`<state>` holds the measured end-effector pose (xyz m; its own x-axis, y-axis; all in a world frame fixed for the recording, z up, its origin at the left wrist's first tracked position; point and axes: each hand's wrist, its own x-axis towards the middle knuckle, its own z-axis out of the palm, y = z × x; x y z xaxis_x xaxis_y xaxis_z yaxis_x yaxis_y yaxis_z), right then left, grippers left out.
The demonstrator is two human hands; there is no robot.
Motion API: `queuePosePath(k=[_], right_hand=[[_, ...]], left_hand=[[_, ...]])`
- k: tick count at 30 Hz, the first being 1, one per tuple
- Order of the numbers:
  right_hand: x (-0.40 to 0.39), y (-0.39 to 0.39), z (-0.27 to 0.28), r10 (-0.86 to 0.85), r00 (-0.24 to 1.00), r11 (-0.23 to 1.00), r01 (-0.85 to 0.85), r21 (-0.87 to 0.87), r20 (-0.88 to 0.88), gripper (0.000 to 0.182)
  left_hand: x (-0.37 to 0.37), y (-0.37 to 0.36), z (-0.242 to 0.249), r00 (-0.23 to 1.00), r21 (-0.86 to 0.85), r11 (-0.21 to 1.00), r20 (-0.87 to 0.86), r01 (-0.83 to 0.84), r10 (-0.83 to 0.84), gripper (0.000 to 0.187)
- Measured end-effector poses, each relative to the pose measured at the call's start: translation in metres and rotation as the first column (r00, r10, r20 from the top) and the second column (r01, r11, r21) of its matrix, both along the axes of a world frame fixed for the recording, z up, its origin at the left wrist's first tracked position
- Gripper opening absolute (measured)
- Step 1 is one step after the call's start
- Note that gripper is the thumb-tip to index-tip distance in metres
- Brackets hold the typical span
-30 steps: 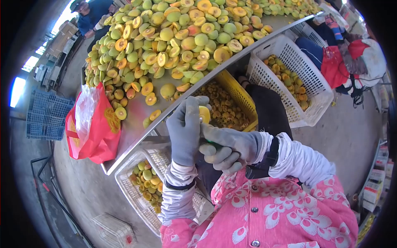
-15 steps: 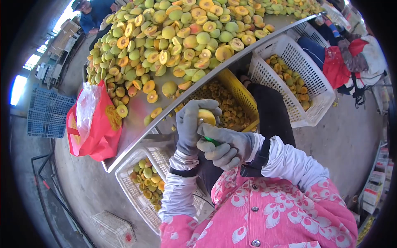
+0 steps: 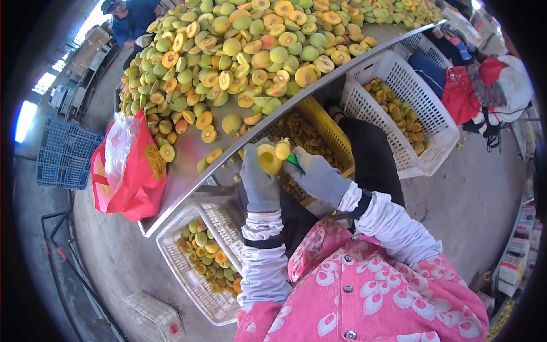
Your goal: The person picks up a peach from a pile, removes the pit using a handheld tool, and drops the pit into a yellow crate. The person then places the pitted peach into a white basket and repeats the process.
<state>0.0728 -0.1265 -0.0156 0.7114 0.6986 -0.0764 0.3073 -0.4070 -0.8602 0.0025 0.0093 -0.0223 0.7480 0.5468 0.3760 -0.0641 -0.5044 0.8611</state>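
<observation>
My left hand, in a grey glove, is closed round a yellow peach half, its hollowed cut side turned up. My right hand, gloved too, grips a small green-handled tool. A peach pit with flesh on it sits at the tool's far end, beside the half; the tip is hidden. Both hands are above the near side of a yellow crate holding brownish pits. Beyond them, many cut peaches are heaped on a metal table.
White crates of peach halves stand on the left and right. A red bag is at the table's left corner. Stacked blue crates are farther left. Another person is at the far left of the table.
My hands have moved forward and slightly apart. The pit, not visible before, now shows outside the half at the tool's end. The peach half's hollow now faces up.
</observation>
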Motion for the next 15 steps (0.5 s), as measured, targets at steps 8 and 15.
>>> queuePosePath(k=[8, 15], right_hand=[[0.024, 0.009, -0.098, -0.087, 0.982, 0.872, 0.158, -0.464, 0.17, 0.033], [0.017, 0.003, -0.085, -0.103, 0.984, 0.919, 0.037, -0.392, -0.148, 0.033]], left_hand=[[-0.061, -0.018, 0.003, 0.82, -0.249, 0.813, 0.106, -0.526, 0.563, 0.028], [-0.164, 0.078, 0.026, 0.58, 0.499, 0.536, -0.08, -0.681, 0.811, 0.03]])
